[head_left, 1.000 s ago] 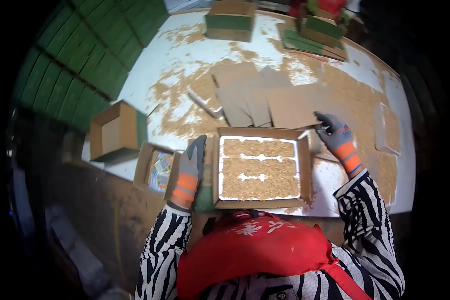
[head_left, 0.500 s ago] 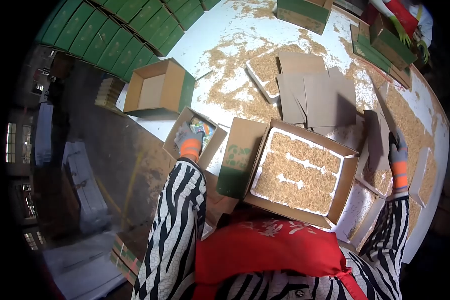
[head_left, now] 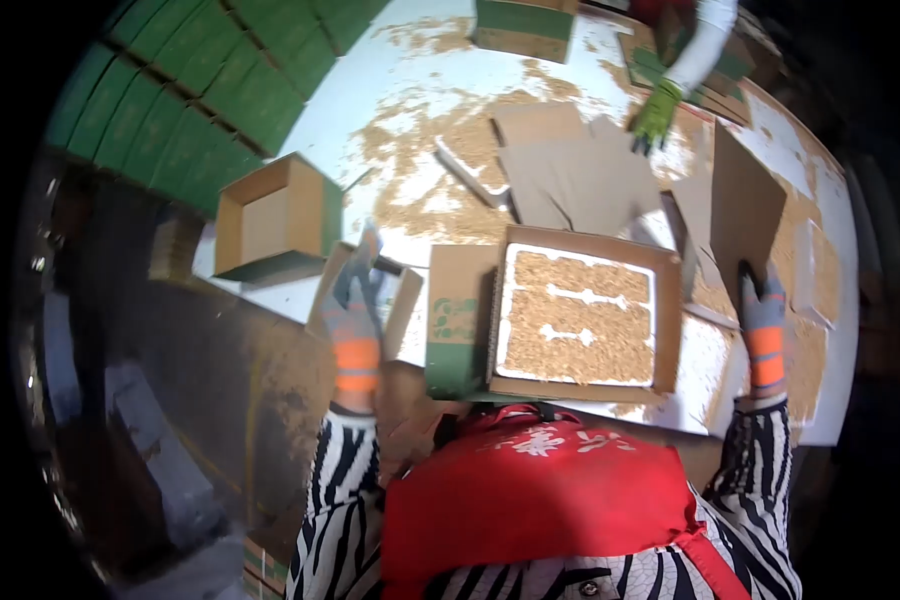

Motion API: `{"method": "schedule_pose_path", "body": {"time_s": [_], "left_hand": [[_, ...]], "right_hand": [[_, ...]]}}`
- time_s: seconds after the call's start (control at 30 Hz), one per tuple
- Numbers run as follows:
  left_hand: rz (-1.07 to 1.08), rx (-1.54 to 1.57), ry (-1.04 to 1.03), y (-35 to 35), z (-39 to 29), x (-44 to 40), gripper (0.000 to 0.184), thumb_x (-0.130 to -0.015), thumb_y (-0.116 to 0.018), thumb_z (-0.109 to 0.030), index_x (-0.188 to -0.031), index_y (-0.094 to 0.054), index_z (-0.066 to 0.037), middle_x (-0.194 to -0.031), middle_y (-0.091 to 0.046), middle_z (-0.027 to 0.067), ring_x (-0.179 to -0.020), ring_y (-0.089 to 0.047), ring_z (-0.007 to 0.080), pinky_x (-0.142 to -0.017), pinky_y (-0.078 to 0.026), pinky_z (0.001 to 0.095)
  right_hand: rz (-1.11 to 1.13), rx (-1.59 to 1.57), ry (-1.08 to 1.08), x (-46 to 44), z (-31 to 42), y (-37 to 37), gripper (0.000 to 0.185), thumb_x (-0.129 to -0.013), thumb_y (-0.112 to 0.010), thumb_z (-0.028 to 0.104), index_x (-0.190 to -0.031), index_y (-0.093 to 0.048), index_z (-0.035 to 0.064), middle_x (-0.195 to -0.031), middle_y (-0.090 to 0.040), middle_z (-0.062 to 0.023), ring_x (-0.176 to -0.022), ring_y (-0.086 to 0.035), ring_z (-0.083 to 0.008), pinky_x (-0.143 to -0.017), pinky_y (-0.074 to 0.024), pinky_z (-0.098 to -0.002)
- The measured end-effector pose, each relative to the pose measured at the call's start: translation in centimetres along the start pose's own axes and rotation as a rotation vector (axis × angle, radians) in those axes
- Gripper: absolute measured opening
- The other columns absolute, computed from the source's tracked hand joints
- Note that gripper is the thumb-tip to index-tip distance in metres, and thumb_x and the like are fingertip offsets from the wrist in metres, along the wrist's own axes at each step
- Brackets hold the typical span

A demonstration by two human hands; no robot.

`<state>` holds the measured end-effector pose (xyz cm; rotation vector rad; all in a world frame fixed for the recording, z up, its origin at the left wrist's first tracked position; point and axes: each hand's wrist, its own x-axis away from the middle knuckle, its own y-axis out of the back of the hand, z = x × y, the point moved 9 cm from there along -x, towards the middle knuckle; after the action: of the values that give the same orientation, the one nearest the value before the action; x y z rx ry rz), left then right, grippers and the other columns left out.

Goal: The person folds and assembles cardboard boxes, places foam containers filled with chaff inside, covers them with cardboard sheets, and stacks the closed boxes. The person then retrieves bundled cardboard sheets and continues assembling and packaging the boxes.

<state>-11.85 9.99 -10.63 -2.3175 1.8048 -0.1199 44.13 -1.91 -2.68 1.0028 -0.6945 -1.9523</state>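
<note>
Beside the carton point(head_left: 670, 335), the right hand point(head_left: 763, 303) is pinching a cardboard sheet point(head_left: 748, 205) whose swing could scatter shavings point(head_left: 570, 325), grip unclear for the left hand point(head_left: 352, 312).

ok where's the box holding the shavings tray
In the head view, the box sits right of centre, between the left hand and right hand, just beyond the red apron, with cardboard sheets behind.

Big white tabletop point(head_left: 342, 110), lit brightest mid-table. Tall wall of stacked green cardboard cartons point(head_left: 180, 90) along its far-left side. Left floor: dark, brownish-grey floor point(head_left: 205, 365), faint yellow painted line point(head_left: 253, 410), long pale grey slab-like object point(head_left: 155, 445), blurred. Right of table: near black, details unreadable.
</note>
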Motion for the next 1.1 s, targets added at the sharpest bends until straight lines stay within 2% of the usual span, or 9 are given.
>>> {"method": "schedule_pose_path", "body": {"time_s": [0.13, 0.23, 0.3, 0.43, 0.5, 0.67, 0.9, 1.0, 1.1], "left_hand": [[0.832, -1.089, -0.899, -18.7, -5.6, 12.5, 0.051, -0.074, -0.061, -0.012, -0.123, -0.055, -0.003, -0.130, -0.053, 0.0201, -0.122, -0.046, 0.0343, -0.104, -0.033, 0.0504], [0.648, -1.078, -0.520, -16.3, -3.0, 10.4, 0.069, -0.065, -0.070, -0.011, -0.129, -0.048, 0.000, -0.132, -0.044, 0.0230, -0.125, -0.042, 0.0360, -0.106, -0.032, 0.0491], [0.456, -0.373, -0.190, -12.1, -1.4, 8.2, 0.060, -0.082, -0.061, -0.010, -0.137, -0.041, 0.000, -0.112, -0.051, 0.0129, -0.102, -0.051, 0.0250, -0.089, -0.042, 0.0356], [0.398, -0.028, 0.438, -8.6, 6.2, 9.1, 0.053, -0.095, -0.055, -0.018, -0.141, -0.036, 0.000, -0.113, -0.052, 0.0075, -0.086, -0.053, 0.0137, -0.073, -0.048, 0.0250], [0.484, -0.083, 0.460, -11.1, 4.8, 10.6, 0.059, -0.096, -0.055, -0.019, -0.144, -0.027, 0.000, -0.132, -0.044, 0.0151, -0.116, -0.045, 0.0205, -0.097, -0.037, 0.0297], [0.506, -0.790, -0.271, -13.9, 3.2, 11.9, 0.066, -0.095, -0.053, -0.013, -0.148, -0.015, 0.000, -0.145, -0.034, 0.0223, -0.133, -0.037, 0.0282, -0.109, -0.030, 0.0345], [0.525, -0.675, 0.000, -13.8, 2.0, 12.3, 0.055, -0.096, -0.048, -0.017, -0.145, -0.029, -0.001, -0.141, -0.038, 0.0242, -0.129, -0.042, 0.0332, -0.108, -0.033, 0.0366], [0.673, -1.148, -0.796, -12.0, 5.6, 12.8, 0.052, -0.095, -0.045, -0.006, -0.144, -0.029, 0.000, -0.144, -0.037, 0.0209, -0.130, -0.041, 0.0297, -0.107, -0.035, 0.0374], [0.805, -0.589, -0.247, -14.4, -0.8, 10.9, 0.051, -0.093, -0.046, -0.005, -0.142, -0.032, 0.000, -0.135, -0.048, 0.0190, -0.121, -0.051, 0.0283, -0.099, -0.044, 0.0364]], "right_hand": [[-0.069, 0.140, 0.458, 2.4, 15.8, 0.1, 0.061, -0.066, -0.059, -0.005, -0.125, -0.056, 0.0099, -0.113, -0.056, -0.0183, -0.102, -0.055, -0.0381, -0.087, -0.0465, -0.0406], [0.258, 0.275, 0.634, 6.2, 21.4, -4.4, 0.057, -0.074, -0.054, 0.003, -0.129, -0.057, 0.0181, -0.098, -0.057, -0.0080, -0.086, -0.056, -0.0254, -0.072, -0.0489, -0.0356], [0.648, 0.368, 0.614, 9.6, 20.0, -10.6, 0.050, -0.080, -0.053, 0.011, -0.129, -0.054, 0.0208, -0.103, -0.057, -0.0073, -0.090, -0.057, -0.0244, -0.070, -0.0510, -0.0358], [1.081, 0.039, 0.300, 12.0, 15.1, -14.6, 0.061, -0.077, -0.067, 0.029, -0.135, -0.049, 0.0229, -0.119, -0.053, -0.0137, -0.108, -0.053, -0.0343, -0.089, -0.0475, -0.0422], [1.207, -0.094, 0.183, 12.6, 14.5, -13.7, 0.070, -0.073, -0.072, 0.036, -0.137, -0.047, 0.0232, -0.124, -0.051, -0.0164, -0.112, -0.051, -0.0368, -0.094, -0.0452, -0.0438], [0.754, 0.025, 0.500, 9.2, 21.4, -12.3, 0.078, -0.072, -0.075, 0.037, -0.140, -0.040, 0.0251, -0.143, -0.034, -0.0161, -0.121, -0.043, -0.0412, -0.092, -0.0466, -0.0488], [1.049, 0.563, 0.580, 14.2, 18.6, -21.4, 0.085, -0.076, -0.071, 0.035, -0.148, -0.027, 0.0256, -0.150, -0.027, -0.0136, -0.126, -0.036, -0.0425, -0.086, -0.0465, -0.0581], [1.019, 0.165, 0.498, 12.8, 17.4, -18.5, 0.073, -0.079, -0.068, 0.031, -0.143, -0.035, 0.0196, -0.147, -0.033, -0.0145, -0.124, -0.042, -0.0387, -0.097, -0.0434, -0.0478], [0.512, -0.156, 0.387, 7.6, 13.5, -7.5, 0.070, -0.079, -0.066, 0.013, -0.142, -0.036, 0.0139, -0.143, -0.040, -0.0152, -0.129, -0.042, -0.0333, -0.102, -0.0414, -0.0401]]}}
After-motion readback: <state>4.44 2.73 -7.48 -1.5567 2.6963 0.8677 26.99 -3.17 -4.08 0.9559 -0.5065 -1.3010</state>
